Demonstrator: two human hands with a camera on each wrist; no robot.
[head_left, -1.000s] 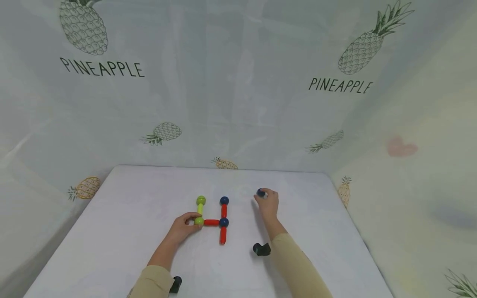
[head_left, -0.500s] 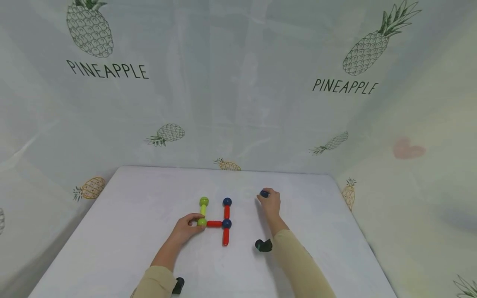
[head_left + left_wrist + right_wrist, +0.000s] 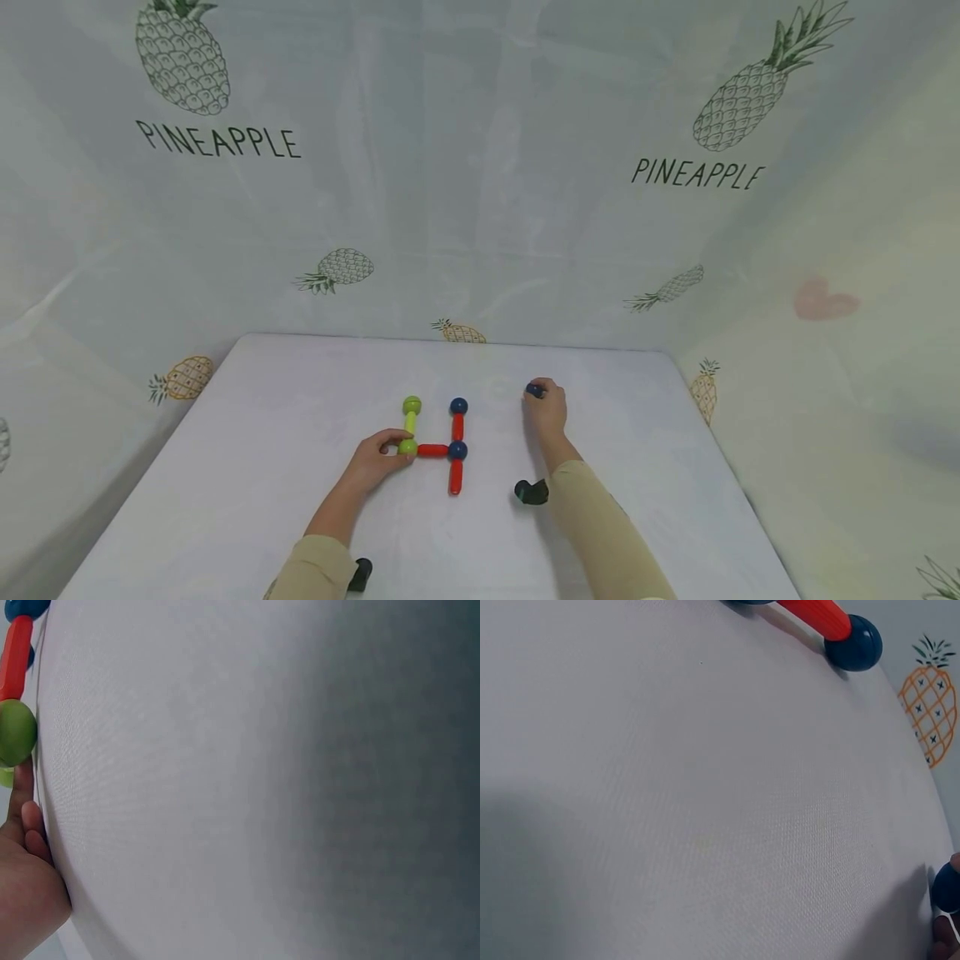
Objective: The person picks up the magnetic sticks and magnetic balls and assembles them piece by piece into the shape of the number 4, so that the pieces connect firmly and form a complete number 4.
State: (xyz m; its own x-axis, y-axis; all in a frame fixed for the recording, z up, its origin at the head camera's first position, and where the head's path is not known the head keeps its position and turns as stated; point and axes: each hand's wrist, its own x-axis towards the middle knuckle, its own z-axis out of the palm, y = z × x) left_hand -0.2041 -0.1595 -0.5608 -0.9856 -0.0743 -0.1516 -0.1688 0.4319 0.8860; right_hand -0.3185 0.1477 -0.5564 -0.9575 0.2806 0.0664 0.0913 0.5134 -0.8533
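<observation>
On the white table lies a figure of rods and balls. My left hand (image 3: 372,458) pinches its lower green ball (image 3: 407,448) between thumb and index finger. A yellow-green rod (image 3: 410,423) runs from there to another green ball (image 3: 412,405). A red rod (image 3: 432,451) joins the held ball to a dark blue ball (image 3: 457,450). Red rods extend above and below that ball, the upper one (image 3: 458,427) topped by a second blue ball (image 3: 459,406). Off to the right, my right hand (image 3: 549,410) holds a loose blue ball (image 3: 946,888) in its fingertips, at or near the tabletop.
The white table (image 3: 300,375) has its far edge against a hanging pineapple-print cloth (image 3: 465,167). Dark wrist-worn devices (image 3: 532,492) show beside both sleeves. The lower red rod (image 3: 456,477) has a bare end pointing toward me.
The head view has shifted slightly, so everything appears a little further right. Both hands keep their holds, and the figure stays as it was.
</observation>
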